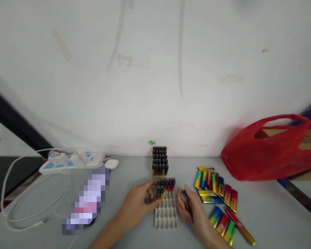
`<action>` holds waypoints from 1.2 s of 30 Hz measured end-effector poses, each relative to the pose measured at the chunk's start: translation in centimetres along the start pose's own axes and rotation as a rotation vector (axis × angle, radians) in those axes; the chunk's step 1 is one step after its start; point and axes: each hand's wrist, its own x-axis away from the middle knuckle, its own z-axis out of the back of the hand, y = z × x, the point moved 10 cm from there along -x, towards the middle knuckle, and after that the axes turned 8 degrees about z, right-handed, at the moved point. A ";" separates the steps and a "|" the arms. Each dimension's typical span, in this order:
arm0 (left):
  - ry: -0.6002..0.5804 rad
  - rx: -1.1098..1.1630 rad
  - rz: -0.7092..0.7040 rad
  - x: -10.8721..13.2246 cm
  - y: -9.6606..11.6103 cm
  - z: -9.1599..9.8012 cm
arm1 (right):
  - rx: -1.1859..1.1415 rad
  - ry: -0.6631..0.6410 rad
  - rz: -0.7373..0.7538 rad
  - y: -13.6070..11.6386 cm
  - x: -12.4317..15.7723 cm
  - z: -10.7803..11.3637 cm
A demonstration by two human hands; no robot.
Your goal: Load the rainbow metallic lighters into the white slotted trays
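Note:
A white compartment tray [166,218] lies on the table, its far rows holding several upright batteries [166,183] with black tops. My left hand [140,200] grips the tray's left side, thumb and fingers curled around the edge beside the standing batteries. Just right of the tray, my right hand [191,207] is closed around a battery [183,194] with a dark top; whether it holds more is hidden by the fingers. Behind the tray stands a tight block of upright batteries [160,160], black tops up.
Shiny colourful battery packs [215,185] lie scattered at the right. A red plastic bag [264,152] with a cardboard box stands behind them. At left are a power strip [72,162], a white charger [111,163], white cables [26,226] and a blurred-out object [89,200]. A wall rises behind.

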 end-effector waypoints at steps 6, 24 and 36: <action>-0.004 -0.003 -0.014 0.3 0.6 0.2 | 0.091 0.108 -0.015 1.3 0.0 1.2; -0.023 -0.027 0.016 0.4 0.8 0.2 | 0.087 0.068 -0.029 2.9 -0.2 1.6; -0.019 -0.008 -0.005 0.3 0.3 -0.1 | 0.069 0.120 0.007 2.3 0.2 1.0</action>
